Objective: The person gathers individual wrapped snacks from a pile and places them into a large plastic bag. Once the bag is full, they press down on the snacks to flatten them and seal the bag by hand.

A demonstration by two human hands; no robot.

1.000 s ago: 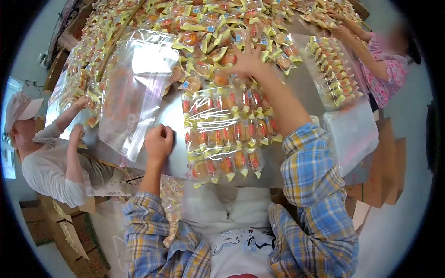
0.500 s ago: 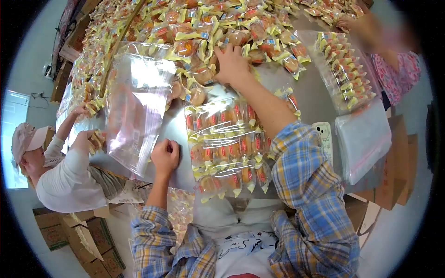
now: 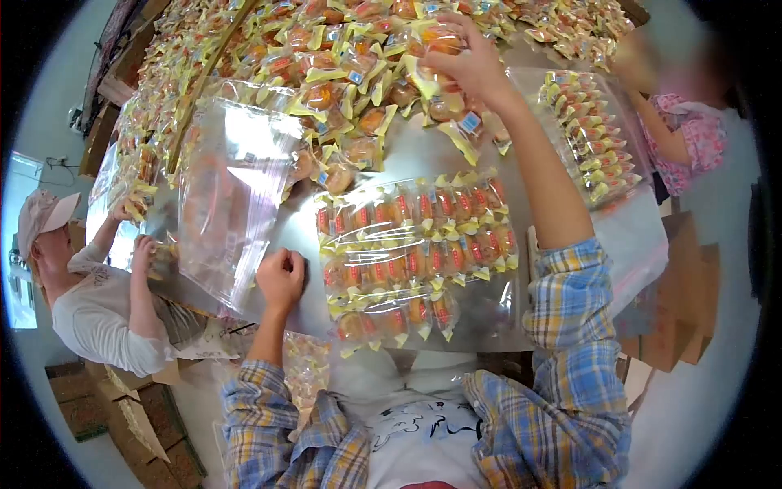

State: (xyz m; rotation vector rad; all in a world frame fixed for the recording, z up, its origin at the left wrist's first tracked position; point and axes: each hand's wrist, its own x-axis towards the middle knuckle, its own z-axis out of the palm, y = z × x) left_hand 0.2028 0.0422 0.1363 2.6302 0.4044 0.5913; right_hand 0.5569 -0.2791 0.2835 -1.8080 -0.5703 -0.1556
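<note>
My right hand is over the near edge of a heap of wrapped pastries. Its thumb and fingers curl around a wrapped pastry in clear and yellow film; the palm side is partly hidden. My left hand rests as a loose fist on the metal table, with nothing showing in it. Between my arms lies a clear bag holding rows of upright wrapped pastries; the nearest row stops short of the right side. Left of it, near my left hand, lies a stack of clear zip bags.
A filled clear bag of pastries lies at the right, with flat clear bags below it. A co-worker in a white top handles pastries at the left; another in a pink sleeve sits at the right. Cardboard boxes stand beside the table.
My right hand has moved right and farther away along the heap. More of the bagged rows shows now that my forearm is off them. My left hand stays put as a fist.
</note>
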